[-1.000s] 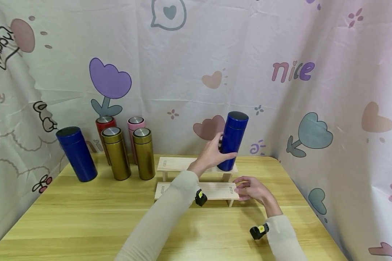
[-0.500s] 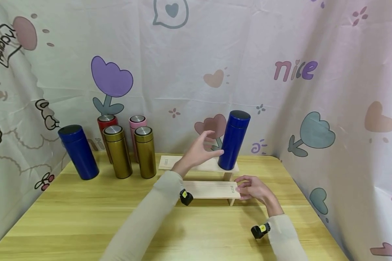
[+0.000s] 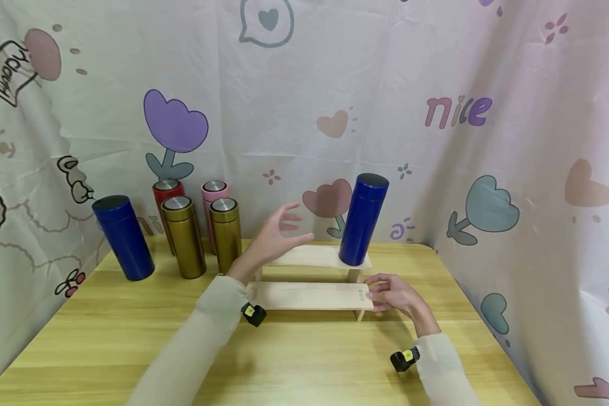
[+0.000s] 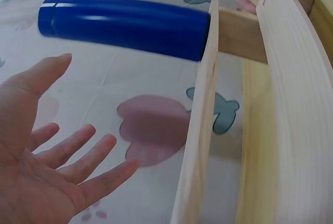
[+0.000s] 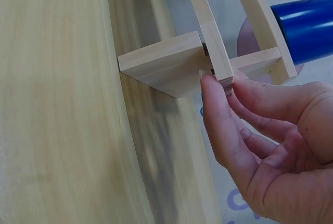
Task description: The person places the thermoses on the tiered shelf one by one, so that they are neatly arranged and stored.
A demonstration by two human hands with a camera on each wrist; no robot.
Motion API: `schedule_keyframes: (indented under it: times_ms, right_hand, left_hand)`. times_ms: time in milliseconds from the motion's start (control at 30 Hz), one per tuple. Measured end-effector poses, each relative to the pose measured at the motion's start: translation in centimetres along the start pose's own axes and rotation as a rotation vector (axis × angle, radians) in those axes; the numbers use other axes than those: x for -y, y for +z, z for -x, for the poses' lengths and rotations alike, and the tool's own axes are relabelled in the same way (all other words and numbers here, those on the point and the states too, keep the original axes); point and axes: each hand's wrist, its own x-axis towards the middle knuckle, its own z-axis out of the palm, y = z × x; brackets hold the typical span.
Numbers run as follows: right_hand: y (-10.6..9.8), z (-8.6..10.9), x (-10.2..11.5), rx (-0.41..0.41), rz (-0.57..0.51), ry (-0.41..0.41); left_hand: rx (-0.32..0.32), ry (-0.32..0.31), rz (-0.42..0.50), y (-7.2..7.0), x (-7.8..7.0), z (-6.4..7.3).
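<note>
A blue thermos bottle (image 3: 363, 220) stands upright at the right end of the upper board of a two-tier wooden rack (image 3: 304, 296). My left hand (image 3: 279, 237) is in the air over the rack's left part, fingers spread and holding nothing. In the left wrist view the left hand (image 4: 57, 156) is apart from the blue thermos bottle (image 4: 125, 26). My right hand (image 3: 393, 293) is at the right end of the lower board. The right wrist view has the right hand (image 5: 276, 130) pinching that board's end (image 5: 221, 70) between thumb and fingers.
Left of the rack stand two gold thermos bottles (image 3: 184, 239), a red one (image 3: 162, 197), a pink one (image 3: 213, 192) and another blue one (image 3: 123, 239). A printed curtain (image 3: 264, 84) hangs behind the wooden table (image 3: 106, 338).
My left hand has let go of the blue thermos bottle and moved left, away from it. The bottle stays on the upper board. My right hand keeps its place at the lower board.
</note>
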Motion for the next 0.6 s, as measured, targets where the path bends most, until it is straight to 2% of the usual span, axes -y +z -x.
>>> schedule_keyframes:
  times_ms: [267,600]
  right_hand:
    - [0.1,0.1,-0.4,-0.003,0.009,-0.003]
    - [0.1,-0.1,-0.2,-0.007,0.012,-0.012]
  left_hand:
    - [-0.045,0.01,-0.011,-2.8,2.0,2.1]
    - [-0.085,0.009,-0.062,-6.1,3.2,3.7]
